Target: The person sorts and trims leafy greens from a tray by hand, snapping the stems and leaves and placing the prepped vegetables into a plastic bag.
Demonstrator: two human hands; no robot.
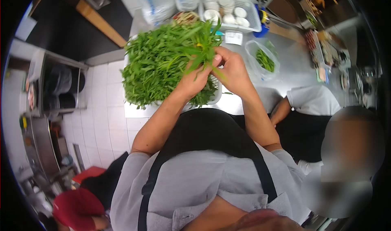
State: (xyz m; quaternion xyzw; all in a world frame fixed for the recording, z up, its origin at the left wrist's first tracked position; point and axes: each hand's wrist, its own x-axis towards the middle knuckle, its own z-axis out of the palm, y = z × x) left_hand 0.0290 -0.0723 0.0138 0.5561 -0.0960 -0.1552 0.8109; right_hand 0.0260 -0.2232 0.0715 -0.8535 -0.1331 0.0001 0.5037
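Note:
My left hand (193, 81) is closed around a sprig of leafy greens (200, 53) with long narrow leaves, some of them yellowish. Beside it, my right hand (231, 68) pinches at the same sprig, thumb and forefinger meeting close to the left fingers. Just what sits between the right fingertips is partly hidden. Under and left of the hands spreads a large heap of the same greens (157, 66). It fills a white basket (218, 93), whose rim shows near my right wrist.
A clear plastic bag of cut greens (262, 62) lies right on the steel counter (285, 53). Behind are a white basket of small cups (255, 25) and a small white device (233, 37). A co-worker in a grey shirt (313, 100) stands close at right; another person in red (77, 206) is lower left.

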